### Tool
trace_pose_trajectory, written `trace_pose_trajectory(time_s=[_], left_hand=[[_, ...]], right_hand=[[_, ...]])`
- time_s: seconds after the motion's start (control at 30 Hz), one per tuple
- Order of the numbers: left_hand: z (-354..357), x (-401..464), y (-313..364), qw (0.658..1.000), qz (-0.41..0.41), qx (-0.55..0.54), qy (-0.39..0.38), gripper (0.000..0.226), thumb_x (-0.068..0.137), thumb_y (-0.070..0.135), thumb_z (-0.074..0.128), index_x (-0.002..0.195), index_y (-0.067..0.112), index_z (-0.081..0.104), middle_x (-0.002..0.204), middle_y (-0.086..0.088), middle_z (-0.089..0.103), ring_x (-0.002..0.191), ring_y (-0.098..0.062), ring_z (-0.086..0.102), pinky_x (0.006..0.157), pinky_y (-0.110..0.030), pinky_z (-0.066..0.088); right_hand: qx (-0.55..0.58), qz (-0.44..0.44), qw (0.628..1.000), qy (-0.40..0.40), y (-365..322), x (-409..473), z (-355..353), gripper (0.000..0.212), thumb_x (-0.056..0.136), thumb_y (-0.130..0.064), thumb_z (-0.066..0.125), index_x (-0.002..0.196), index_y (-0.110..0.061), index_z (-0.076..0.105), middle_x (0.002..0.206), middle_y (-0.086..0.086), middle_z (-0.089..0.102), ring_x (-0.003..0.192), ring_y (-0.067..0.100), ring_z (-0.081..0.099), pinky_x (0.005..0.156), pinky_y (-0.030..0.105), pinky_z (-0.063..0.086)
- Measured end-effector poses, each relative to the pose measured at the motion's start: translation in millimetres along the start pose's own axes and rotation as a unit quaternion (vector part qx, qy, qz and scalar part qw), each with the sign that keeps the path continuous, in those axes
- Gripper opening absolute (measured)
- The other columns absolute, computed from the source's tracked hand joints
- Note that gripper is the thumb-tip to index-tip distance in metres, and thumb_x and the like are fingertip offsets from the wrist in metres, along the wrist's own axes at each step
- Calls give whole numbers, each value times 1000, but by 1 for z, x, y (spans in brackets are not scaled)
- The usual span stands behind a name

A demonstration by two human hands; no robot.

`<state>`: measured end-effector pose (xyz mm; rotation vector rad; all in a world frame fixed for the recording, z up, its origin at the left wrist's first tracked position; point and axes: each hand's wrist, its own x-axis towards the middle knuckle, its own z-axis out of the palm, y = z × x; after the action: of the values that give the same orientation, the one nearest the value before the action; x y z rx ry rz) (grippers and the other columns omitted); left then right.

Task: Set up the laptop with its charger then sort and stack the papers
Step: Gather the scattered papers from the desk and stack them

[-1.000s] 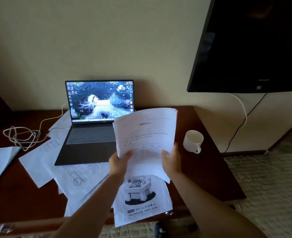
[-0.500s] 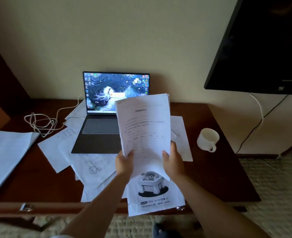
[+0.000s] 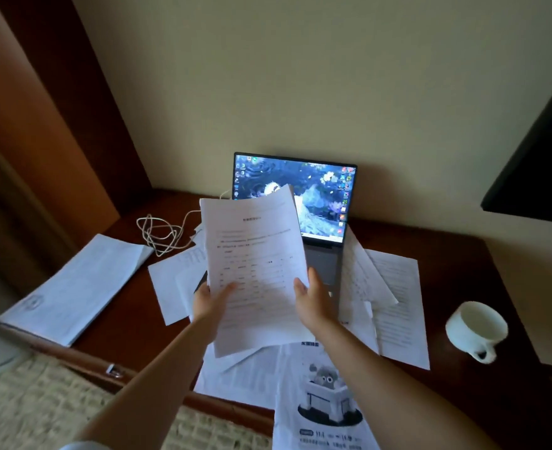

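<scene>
I hold a sheaf of printed papers point(image 3: 255, 254) upright over the desk, my left hand point(image 3: 208, 303) on its lower left edge and my right hand point(image 3: 313, 300) on its lower right edge. Behind it the open laptop point(image 3: 326, 196) stands against the wall with its screen lit; the sheaf hides much of its keyboard. A white charger cable point(image 3: 159, 233) lies coiled left of the laptop and runs toward it. Loose sheets point(image 3: 395, 300) lie around the laptop, and a flyer point(image 3: 326, 407) with a cartoon picture hangs over the front edge. A neat paper stack point(image 3: 73, 290) rests at the desk's left end.
A white mug point(image 3: 474, 329) stands on the dark wooden desk point(image 3: 456, 401) at the right. A wall-mounted television point(image 3: 541, 164) hangs at the upper right. A brown wooden panel point(image 3: 28, 125) rises on the left. Woven carpet point(image 3: 41, 404) lies below the desk's front edge.
The view has swung left, bringing the left paper stack fully into sight. The sheaf in my hands has moved left across the laptop and tilted; both hands keep their hold.
</scene>
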<state>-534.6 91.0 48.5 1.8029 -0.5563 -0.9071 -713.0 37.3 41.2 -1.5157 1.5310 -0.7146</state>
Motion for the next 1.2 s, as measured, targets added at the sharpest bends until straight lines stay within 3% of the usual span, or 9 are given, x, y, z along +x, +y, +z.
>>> trace_pose_trajectory(time_s=[0.13, 0.37, 0.53, 0.73, 0.93, 1.03, 1.13, 1.2], left_hand=[[-20, 12, 0, 1000, -4, -22, 19, 21, 85, 19, 67, 101, 7, 58, 93, -10, 65, 85, -30, 63, 73, -38, 50], [-95, 42, 5, 999, 26, -40, -18, 12, 86, 14, 63, 97, 11, 59, 92, -6, 65, 88, -28, 63, 78, -41, 51], [-180, 69, -12, 998, 30, -17, -45, 13, 89, 11, 57, 103, 9, 56, 92, -5, 63, 85, -23, 61, 70, -36, 47], [-260, 104, -45, 998, 19, 60, -8, 9, 89, 10, 49, 96, 5, 53, 90, -12, 59, 82, -27, 56, 67, -35, 43], [-315, 148, -58, 995, 20, 97, 31, 6, 87, 12, 50, 91, 12, 54, 90, -9, 62, 84, -28, 58, 66, -35, 44], [-333, 177, -57, 992, 31, 115, 38, 14, 87, 12, 50, 99, 13, 57, 96, -9, 63, 83, -26, 58, 63, -32, 43], [-350, 206, -51, 989, 35, 136, 54, 30, 88, 14, 51, 117, 16, 53, 104, -5, 60, 90, -26, 58, 67, -33, 44], [-362, 228, -49, 982, 36, 168, 75, 33, 87, 19, 53, 120, 19, 52, 102, -4, 60, 90, -27, 58, 70, -33, 44]], right_hand=[[24, 6, 1000, -12, -20, 0, 22, 52, 100, -24, 43, 148, -11, 27, 149, 9, 37, 133, 26, 41, 109, 36, 34], [31, -8, 999, 35, -68, -16, 84, 41, 100, -17, 43, 139, -4, 38, 137, 12, 50, 123, 29, 51, 94, 29, 39], [9, -2, 999, 43, -98, -47, 163, 38, 100, -23, 40, 136, -11, 41, 138, 9, 51, 122, 28, 52, 97, 40, 44], [-20, 31, 999, 25, -123, -79, 250, 40, 101, -26, 35, 140, -15, 36, 139, 5, 50, 120, 27, 53, 90, 36, 46], [-1, 51, 999, 6, -147, -72, 309, 30, 100, -31, 36, 117, -10, 50, 117, 6, 60, 100, 22, 58, 77, 30, 43], [15, 51, 999, -9, -157, -57, 334, 23, 100, -29, 37, 111, -13, 50, 110, 3, 58, 95, 17, 56, 74, 28, 41], [28, 43, 999, -20, -167, -36, 361, 28, 100, -23, 37, 125, -17, 46, 123, 0, 58, 96, 15, 58, 68, 23, 45], [26, 54, 998, -27, -173, -24, 384, 33, 100, -21, 37, 132, -16, 43, 129, 3, 57, 105, 21, 60, 72, 26, 47]])
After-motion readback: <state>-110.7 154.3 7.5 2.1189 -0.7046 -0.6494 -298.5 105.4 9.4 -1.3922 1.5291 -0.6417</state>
